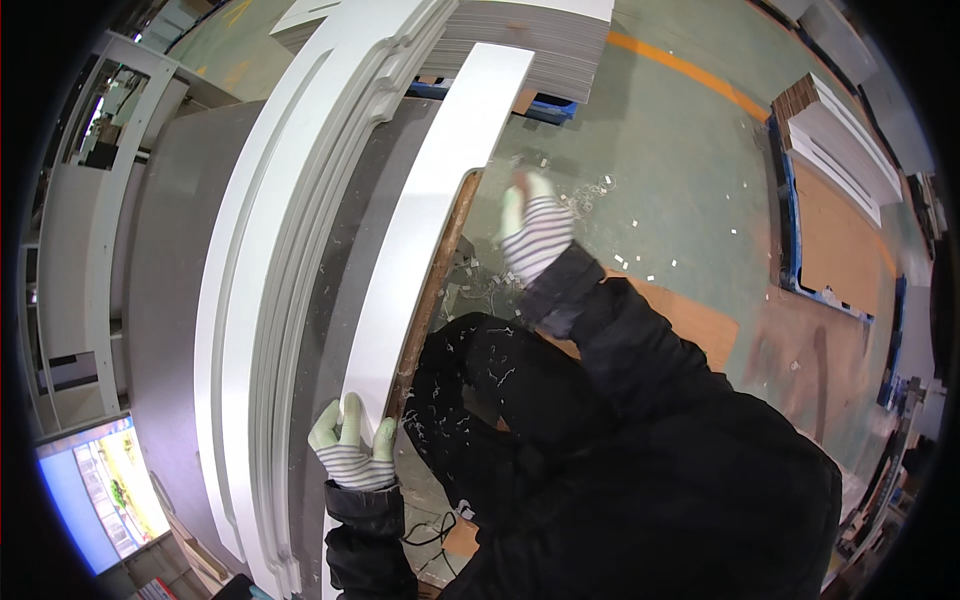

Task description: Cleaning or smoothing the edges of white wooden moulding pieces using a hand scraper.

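Observation:
A long white panel (pixel 425 215) with a notch in its right side lies lengthwise in front of me, and its brown raw edge (pixel 436 275) faces right. My left hand (pixel 355 445), in a pale glove with a striped cuff, holds the near part of this panel, its fingers on the top face and thumb by the right edge. My right hand (pixel 535 230), gloved the same way, is raised to the right of the notch, apart from the panel. Its fingers are curled and blurred; whatever they hold is too smeared to name.
Several white grooved panels (pixel 268 270) are stacked on the grey tabletop (pixel 180 230) to the left. A panel stack (pixel 545 60) stands beyond. White scraps (pixel 600 190) litter the green floor. Another stack (pixel 840 150) and a pallet with brown board (pixel 845 245) are far right. A lit screen (pixel 105 490) glows lower left.

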The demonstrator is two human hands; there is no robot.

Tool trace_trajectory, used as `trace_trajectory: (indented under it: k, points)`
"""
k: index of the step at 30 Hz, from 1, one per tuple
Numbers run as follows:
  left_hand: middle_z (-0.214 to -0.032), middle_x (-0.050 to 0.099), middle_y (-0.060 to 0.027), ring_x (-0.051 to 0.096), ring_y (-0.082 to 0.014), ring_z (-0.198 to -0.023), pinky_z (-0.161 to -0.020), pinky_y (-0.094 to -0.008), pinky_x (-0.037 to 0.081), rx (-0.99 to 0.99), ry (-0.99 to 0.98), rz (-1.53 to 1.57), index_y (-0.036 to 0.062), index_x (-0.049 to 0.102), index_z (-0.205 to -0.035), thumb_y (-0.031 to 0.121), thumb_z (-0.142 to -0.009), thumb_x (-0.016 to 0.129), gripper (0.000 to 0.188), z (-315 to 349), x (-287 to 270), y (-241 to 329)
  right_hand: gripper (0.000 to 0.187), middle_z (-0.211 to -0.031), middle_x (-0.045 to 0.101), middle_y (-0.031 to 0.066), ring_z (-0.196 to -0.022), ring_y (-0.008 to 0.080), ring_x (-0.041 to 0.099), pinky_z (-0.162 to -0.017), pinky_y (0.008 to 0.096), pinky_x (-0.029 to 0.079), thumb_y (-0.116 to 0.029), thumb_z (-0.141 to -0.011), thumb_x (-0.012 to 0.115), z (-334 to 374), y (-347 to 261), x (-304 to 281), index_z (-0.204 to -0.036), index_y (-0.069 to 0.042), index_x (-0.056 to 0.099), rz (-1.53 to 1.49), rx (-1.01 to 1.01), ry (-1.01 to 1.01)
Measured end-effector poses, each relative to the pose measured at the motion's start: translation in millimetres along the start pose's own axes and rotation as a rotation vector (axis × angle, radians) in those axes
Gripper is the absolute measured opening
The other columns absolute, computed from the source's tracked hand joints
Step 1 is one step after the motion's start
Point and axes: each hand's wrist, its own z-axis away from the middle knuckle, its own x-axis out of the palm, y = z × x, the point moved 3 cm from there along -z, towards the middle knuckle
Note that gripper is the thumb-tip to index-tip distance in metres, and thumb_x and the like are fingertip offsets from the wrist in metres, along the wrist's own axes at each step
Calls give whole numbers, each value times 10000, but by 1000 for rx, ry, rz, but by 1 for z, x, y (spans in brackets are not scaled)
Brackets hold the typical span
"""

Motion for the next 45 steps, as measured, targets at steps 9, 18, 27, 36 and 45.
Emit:
trace_trajectory:
  k: [9, 18, 27, 36, 45]
  points:
    - [-1174, 514, -180, 497, -347, -1033, -872, -453, 436, -24, -19, 36, 60, 560, -1311, 270, -766, 799, 631, -4, -2, 2, 268, -876, 630, 192, -740, 322, 646, -672, 394, 518, -108, -952, 514, -8, -4, -3, -1217, -66, 523, 207, -331, -262]
    - [-1143, 553, -183, 530, -351, -1015, -878, -456, 437, 3, -17, 0, 26, 558, -1299, 309, -803, 763, 607, -1, -3, 1, 288, -742, 620, 159, -628, 313, 646, -514, 410, 524, -168, -974, 416, 16, -35, -5, -1227, -63, 504, 74, -624, -685]
    - [-1162, 543, -198, 522, -358, -1019, -865, -449, 445, 61, -1, 4, 32, 572, -1260, 285, -668, 858, 704, -32, 19, 5, 287, -755, 620, 160, -670, 301, 654, -546, 407, 523, -171, -936, 456, 97, -71, 6, -1188, -62, 541, 178, -737, -766]
    - [-1293, 498, -221, 488, -402, -1102, -939, -507, 411, 8, -50, -70, 54, 529, -1298, 361, -733, 805, 699, 64, -27, -24, 484, -550, 512, 60, -529, 171, 492, -521, 364, 409, -453, -982, 483, -52, 1, 5, -791, -34, 633, -338, 40, -467]
    - [-1246, 558, -194, 525, -395, -1092, -938, -476, 437, 12, 94, 74, 47, 578, -1256, 288, -687, 849, 674, -5, 10, 0, 487, -713, 615, 188, -694, 354, 642, -643, 417, 511, -474, -1000, 385, 129, -71, 27, -877, -68, 624, 68, -350, -1116]
